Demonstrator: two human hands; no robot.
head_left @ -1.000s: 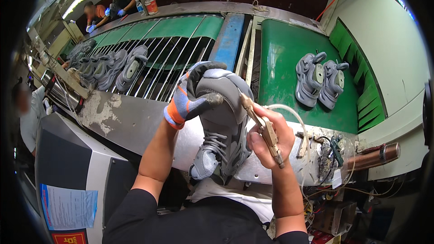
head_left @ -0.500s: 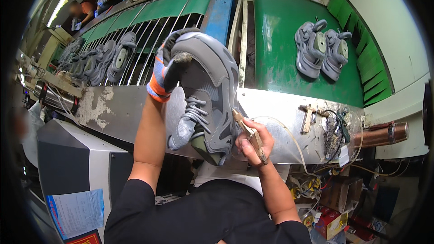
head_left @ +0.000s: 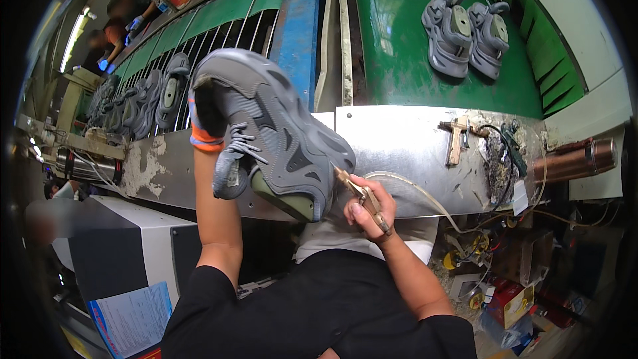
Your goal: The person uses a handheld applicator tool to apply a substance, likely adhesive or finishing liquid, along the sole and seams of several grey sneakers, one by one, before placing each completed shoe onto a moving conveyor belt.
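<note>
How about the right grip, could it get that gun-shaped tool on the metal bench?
Probably not: the right grip is closed around a brassy nozzle tool. Otherwise, the way to the gun-shaped tool looks free, except for a pale hose.

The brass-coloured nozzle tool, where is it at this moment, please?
In the head view, the brass-coloured nozzle tool is slightly right of centre, in the person's right hand, its tip close to the held grey shoe.

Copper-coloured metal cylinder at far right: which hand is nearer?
Right. The bare right hand, holding a gold-coloured metal tool, is left of the cylinder; the gloved left hand, holding a grey laced sneaker, is farther left.
</note>
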